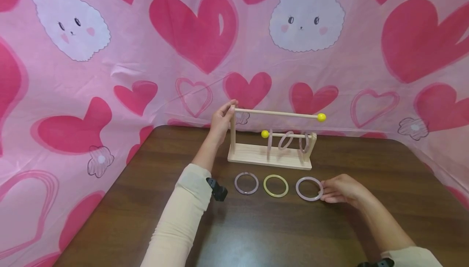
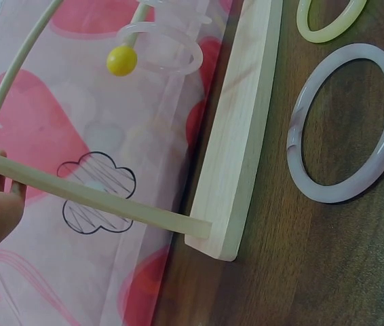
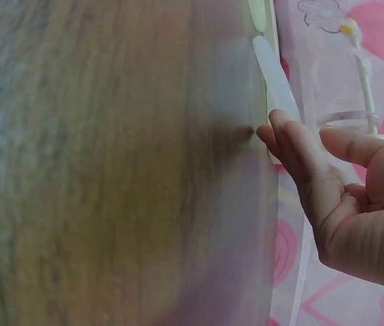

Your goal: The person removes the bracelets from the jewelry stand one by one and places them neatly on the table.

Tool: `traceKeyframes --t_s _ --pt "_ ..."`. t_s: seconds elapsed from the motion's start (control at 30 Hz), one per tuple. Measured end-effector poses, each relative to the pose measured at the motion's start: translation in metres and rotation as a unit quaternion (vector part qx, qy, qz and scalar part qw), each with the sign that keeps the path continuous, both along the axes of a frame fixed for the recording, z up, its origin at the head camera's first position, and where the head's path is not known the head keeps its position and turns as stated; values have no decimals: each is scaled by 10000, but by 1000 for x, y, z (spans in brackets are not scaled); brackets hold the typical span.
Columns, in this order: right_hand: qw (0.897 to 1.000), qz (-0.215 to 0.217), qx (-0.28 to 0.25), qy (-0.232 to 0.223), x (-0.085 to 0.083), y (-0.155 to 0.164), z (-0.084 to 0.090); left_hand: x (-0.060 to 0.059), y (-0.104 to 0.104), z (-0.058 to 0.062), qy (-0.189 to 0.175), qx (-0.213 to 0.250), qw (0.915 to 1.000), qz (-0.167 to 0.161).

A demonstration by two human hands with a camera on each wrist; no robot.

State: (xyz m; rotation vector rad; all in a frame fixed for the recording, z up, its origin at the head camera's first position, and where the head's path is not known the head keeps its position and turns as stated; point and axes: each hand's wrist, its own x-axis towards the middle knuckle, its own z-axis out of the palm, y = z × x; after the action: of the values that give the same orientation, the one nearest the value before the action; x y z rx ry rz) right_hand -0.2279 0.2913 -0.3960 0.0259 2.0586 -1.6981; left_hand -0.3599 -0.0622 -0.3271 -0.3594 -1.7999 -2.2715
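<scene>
A wooden bangle stand (image 1: 269, 156) with two yellow-tipped bars stands toward the back of the table. At the top of its left post, my left hand (image 1: 220, 122) grips the wood, fingers showing behind the post (image 2: 90, 190) in the left wrist view. Three pale bangles hang on the lower bar, one of them a tilted bangle (image 1: 286, 140) in the middle. In front lie a mauve bangle (image 1: 236, 185), a yellow-green bangle (image 1: 265, 189) and a pale lilac bangle (image 1: 297, 191). My right hand (image 1: 342, 189) has its fingertips at the lilac bangle's right edge, thumb apart from the extended fingers (image 3: 300, 149).
The dark wooden table (image 1: 278, 234) carries everything. Behind it hangs a pink cloth (image 1: 256, 61) with hearts and rabbits, close to the back of the stand. The stand's upper bar (image 1: 275, 113) reaches right from the left post, ending in a yellow ball (image 1: 321, 117).
</scene>
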Motion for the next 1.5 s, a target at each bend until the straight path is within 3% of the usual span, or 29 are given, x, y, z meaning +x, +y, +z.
traceKeyframes --t_s 0.8,1.2,1.3,1.37,1.5 --pt "9972 -304 670 154 2 0 6 2 0 0 17 18 10000 -28" --pt "9908 -553 1034 678 -2 -11 17 -1 -1 -1 69 27 10000 -12" --pt "9829 -688 1322 1084 -4 -15 21 -1 -1 -1 37 16 10000 -7" --pt "9718 -902 1639 1437 -4 -20 24 -1 -1 -1 8 1 10000 -1" --pt "9261 -1416 2634 2301 -3 -32 29 -2 -1 -1 -2 1 10000 -8"
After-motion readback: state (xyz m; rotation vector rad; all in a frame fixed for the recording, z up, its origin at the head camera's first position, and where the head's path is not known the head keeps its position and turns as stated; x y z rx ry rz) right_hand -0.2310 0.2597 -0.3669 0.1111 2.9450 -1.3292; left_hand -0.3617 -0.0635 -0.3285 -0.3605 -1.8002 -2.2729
